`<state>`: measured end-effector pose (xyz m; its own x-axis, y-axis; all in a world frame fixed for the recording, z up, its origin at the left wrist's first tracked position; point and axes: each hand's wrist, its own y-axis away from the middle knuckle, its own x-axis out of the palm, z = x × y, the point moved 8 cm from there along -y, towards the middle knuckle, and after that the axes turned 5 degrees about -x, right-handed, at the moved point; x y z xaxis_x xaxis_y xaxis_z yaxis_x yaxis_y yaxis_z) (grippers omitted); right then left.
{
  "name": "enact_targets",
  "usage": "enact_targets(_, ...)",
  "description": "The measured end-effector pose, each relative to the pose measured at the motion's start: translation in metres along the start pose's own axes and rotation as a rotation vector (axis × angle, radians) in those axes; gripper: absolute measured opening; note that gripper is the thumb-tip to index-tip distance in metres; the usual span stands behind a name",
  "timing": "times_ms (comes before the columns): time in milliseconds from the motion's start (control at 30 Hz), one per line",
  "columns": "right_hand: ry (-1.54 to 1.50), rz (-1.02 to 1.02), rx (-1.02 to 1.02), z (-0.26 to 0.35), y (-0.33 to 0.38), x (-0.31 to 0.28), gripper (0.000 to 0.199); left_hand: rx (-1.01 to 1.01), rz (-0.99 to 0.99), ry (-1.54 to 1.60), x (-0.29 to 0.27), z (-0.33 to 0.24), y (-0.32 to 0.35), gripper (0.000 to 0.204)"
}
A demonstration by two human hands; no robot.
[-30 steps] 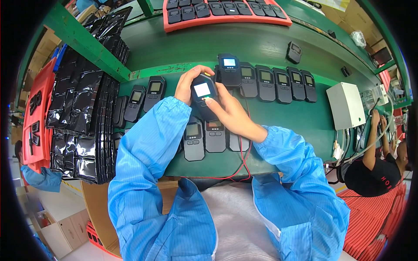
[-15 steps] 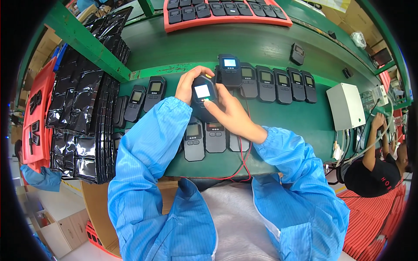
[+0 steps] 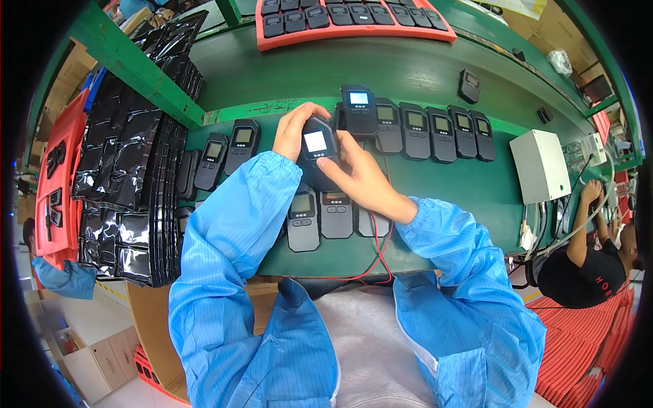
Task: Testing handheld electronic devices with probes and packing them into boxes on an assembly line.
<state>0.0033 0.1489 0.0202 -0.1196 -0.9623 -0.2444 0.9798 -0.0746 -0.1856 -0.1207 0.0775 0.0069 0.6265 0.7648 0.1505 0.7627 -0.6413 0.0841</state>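
Between both hands I hold a black handheld device [image 3: 315,142] with a lit white screen above the green bench. My left hand [image 3: 294,133] is closed round its left side and top. My right hand [image 3: 359,171] grips the right side, its thumb at the buttons under the screen. Another black device with a lit bluish screen [image 3: 358,100] stands just beyond. To its right, several similar dark-screened devices [image 3: 416,121] form a row. Nearer to me lie more devices [image 3: 303,223], and a thin red cable [image 3: 378,253] loops beside them.
Stacked black shiny trays [image 3: 126,156] rise at the left, beside a green post [image 3: 136,64]. A red tray of devices [image 3: 354,30] lies at the far side. A white box with cables [image 3: 539,166] stands at the right; beyond it a co-worker's arm [image 3: 583,224] is visible.
The small coloured lights below the held device's screen have gone out. The loose device at the far right has shifted slightly right. My hands have hardly moved.
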Motion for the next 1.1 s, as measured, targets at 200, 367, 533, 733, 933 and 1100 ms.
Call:
enact_targets(200, -0.046, -0.01, -0.022, 0.0, -0.001, 0.001, 0.039, 0.02, -0.018, -0.03, 0.0, -0.003, 0.002, 0.039)
enact_targets(367, -0.036, -0.007, -0.016, -0.001, 0.0, 0.0, 0.039, 0.044, -0.033, -0.076, 0.0, -0.007, 0.003, 0.039)
enact_targets(533, -0.057, -0.013, -0.031, 0.001, -0.001, 0.001, 0.039, 0.07, -0.022, -0.112, 0.0, -0.008, 0.003, 0.039)
enact_targets(733, -0.022, 0.001, -0.003, -0.001, 0.0, 0.0, 0.038, 0.112, -0.014, -0.14, 0.0, -0.01, 0.003, 0.04)
enact_targets(933, -0.04, -0.005, -0.025, -0.001, -0.001, 0.001, 0.039, 0.122, -0.03, -0.169, 0.001, -0.013, 0.004, 0.041)
enact_targets(1100, -0.039, -0.002, -0.011, 0.0, 0.0, 0.001, 0.039, 0.149, -0.038, -0.207, 0.002, -0.016, 0.005, 0.042)
